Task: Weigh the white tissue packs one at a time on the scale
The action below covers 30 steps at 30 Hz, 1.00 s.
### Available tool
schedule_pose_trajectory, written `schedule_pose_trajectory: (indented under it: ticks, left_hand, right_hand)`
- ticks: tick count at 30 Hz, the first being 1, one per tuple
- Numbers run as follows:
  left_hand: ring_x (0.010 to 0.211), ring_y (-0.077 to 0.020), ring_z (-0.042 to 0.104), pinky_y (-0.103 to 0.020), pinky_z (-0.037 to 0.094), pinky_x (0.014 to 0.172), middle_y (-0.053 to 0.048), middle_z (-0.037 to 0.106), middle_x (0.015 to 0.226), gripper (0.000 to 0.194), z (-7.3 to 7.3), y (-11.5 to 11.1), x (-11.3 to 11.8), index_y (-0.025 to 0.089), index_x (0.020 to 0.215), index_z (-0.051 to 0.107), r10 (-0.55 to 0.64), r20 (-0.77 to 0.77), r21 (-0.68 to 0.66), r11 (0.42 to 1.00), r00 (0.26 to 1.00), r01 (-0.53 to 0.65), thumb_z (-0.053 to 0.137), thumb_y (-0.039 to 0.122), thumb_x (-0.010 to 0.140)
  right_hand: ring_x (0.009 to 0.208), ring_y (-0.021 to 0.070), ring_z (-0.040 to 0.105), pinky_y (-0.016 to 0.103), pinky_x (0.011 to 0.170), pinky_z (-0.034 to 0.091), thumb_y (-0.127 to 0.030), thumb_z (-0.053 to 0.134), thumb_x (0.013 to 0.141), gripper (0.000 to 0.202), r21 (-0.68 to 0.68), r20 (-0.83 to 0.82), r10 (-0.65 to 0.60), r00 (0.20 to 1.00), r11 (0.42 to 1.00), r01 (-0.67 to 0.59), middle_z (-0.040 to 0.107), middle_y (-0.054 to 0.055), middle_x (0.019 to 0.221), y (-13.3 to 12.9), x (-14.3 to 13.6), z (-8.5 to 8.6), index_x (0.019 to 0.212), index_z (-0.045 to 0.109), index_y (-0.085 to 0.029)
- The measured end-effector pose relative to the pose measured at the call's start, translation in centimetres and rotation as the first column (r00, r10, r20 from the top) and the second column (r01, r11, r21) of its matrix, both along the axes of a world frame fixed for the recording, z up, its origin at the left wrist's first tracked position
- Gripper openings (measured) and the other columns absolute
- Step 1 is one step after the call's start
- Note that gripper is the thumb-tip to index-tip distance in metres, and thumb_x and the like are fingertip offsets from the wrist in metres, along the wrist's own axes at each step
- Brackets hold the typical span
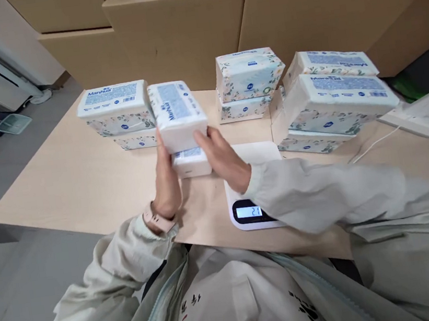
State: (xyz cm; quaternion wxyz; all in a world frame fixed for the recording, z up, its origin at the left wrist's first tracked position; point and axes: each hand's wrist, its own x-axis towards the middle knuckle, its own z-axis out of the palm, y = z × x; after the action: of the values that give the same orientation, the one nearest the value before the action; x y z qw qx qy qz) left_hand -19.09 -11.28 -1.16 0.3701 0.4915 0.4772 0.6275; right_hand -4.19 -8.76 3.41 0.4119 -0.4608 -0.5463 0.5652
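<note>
A white and blue tissue pack (178, 112) is held between both my hands, above another pack (192, 164) on the table. My left hand (167, 182) grips its left side, fingers mostly hidden behind it. From the right, my right hand (222, 159) closes on the pack's near right corner with the thumb on its end. Just left of it stand stacked packs (114, 102). Under my right forearm lies a white kitchen scale (255, 152), partly covered by the sleeve; its lit display (249, 212) seems to read 21, perhaps with a decimal point.
Two stacked packs (249, 77) stand behind the scale, with more stacks (343, 101) to their right. Large cardboard boxes (182, 38) line the back of the wooden table (63, 185). A white power strip (422, 115) with a cable sits at the right.
</note>
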Motion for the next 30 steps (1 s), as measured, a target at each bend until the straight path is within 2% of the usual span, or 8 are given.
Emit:
schedule_pose_trajectory:
  ticks: [4,7,10,13,16,20,23,30]
  left_hand:
    - [0.155,-0.0312,0.056,-0.046,0.045,0.133,-0.004,0.073,0.148,0.051,0.9,-5.8,-1.6,0.03,0.126,0.077,0.159,0.227,-0.116,0.984,0.961,-0.135,0.064,0.071,0.098]
    - [0.156,-0.031,0.055,-0.044,0.048,0.13,0.004,0.074,0.146,0.038,1.3,-8.5,-3.2,0.04,0.123,0.081,0.283,0.204,-0.135,0.956,0.937,-0.259,0.063,0.062,0.098]
    - [0.156,-0.0305,0.054,-0.044,0.048,0.131,0.011,0.074,0.144,0.039,1.7,-9.6,-4.5,0.048,0.126,0.081,0.346,0.133,-0.053,0.938,0.929,-0.342,0.052,0.059,0.102]
    - [0.158,-0.0335,0.051,-0.049,0.047,0.13,0.013,0.074,0.144,0.039,2.5,-9.5,-5.5,0.05,0.124,0.083,0.395,0.082,0.043,0.916,0.915,-0.399,0.054,0.056,0.099]
    - [0.163,-0.0346,0.045,-0.05,0.04,0.136,0.014,0.073,0.145,0.038,3.8,-8.5,-6.3,0.05,0.123,0.084,0.366,0.043,0.123,0.921,0.93,-0.368,0.06,0.051,0.094]
    - [0.161,-0.0369,0.047,-0.051,0.036,0.139,0.01,0.075,0.143,0.037,5.3,-6.9,-7.3,0.045,0.123,0.086,0.262,0.0,0.122,0.958,0.965,-0.26,0.066,0.05,0.092]
    - [0.162,-0.0396,0.045,-0.053,0.031,0.141,0.007,0.073,0.148,0.045,5.6,-6.2,-7.8,0.042,0.129,0.084,0.191,-0.02,0.022,0.981,0.981,-0.191,0.076,0.051,0.085]
    - [0.164,-0.0432,0.038,-0.059,0.026,0.142,0.007,0.066,0.158,0.055,5.6,-6.7,-8.1,0.045,0.133,0.081,0.198,-0.039,-0.07,0.977,0.979,-0.2,0.084,0.048,0.078]
  right_hand:
    - [0.158,0.0291,0.053,0.052,0.135,0.043,-0.06,0.06,0.099,0.072,-0.018,-0.025,0.243,0.97,0.97,-0.243,0.053,0.012,0.17,-4.8,-0.9,1.0,0.158,0.046,-0.021]
    - [0.163,0.0296,0.047,0.052,0.135,0.044,-0.065,0.058,0.101,0.082,0.023,0.033,0.392,0.919,0.919,-0.393,0.042,0.012,0.178,-6.9,-1.3,1.0,0.167,0.039,-0.02]
    - [0.168,0.0289,0.039,0.054,0.136,0.042,-0.068,0.049,0.106,0.083,0.229,0.259,0.462,0.848,0.824,-0.518,0.04,0.013,0.179,-8.3,0.3,0.4,0.17,0.036,-0.017]
    - [0.173,0.0285,0.028,0.06,0.141,0.029,-0.071,0.051,0.105,0.078,0.565,0.569,0.247,0.785,0.577,-0.59,0.045,0.01,0.177,-9.7,4.2,-1.6,0.167,0.045,-0.026]
    - [0.171,0.0243,0.033,0.056,0.14,0.033,-0.07,0.054,0.104,0.072,0.659,0.723,-0.068,0.687,0.365,-0.657,0.049,0.006,0.175,-10.6,8.3,-4.6,0.166,0.047,-0.034]
    - [0.168,0.022,0.039,0.054,0.137,0.039,-0.066,0.053,0.106,0.072,0.596,0.8,-0.227,0.555,0.401,-0.695,0.048,0.005,0.175,-9.3,10.4,-7.0,0.17,0.039,-0.036]
    - [0.169,0.0246,0.036,0.057,0.137,0.036,-0.067,0.052,0.106,0.076,0.607,0.79,-0.235,0.566,0.437,-0.664,0.043,0.005,0.178,-7.0,9.7,-7.2,0.172,0.034,-0.036]
    - [0.171,0.0203,0.031,0.052,0.135,0.037,-0.079,0.036,0.105,0.082,0.685,0.728,-0.274,0.628,0.298,-0.665,0.045,0.006,0.177,-8.2,9.3,-6.2,0.169,0.041,-0.028]
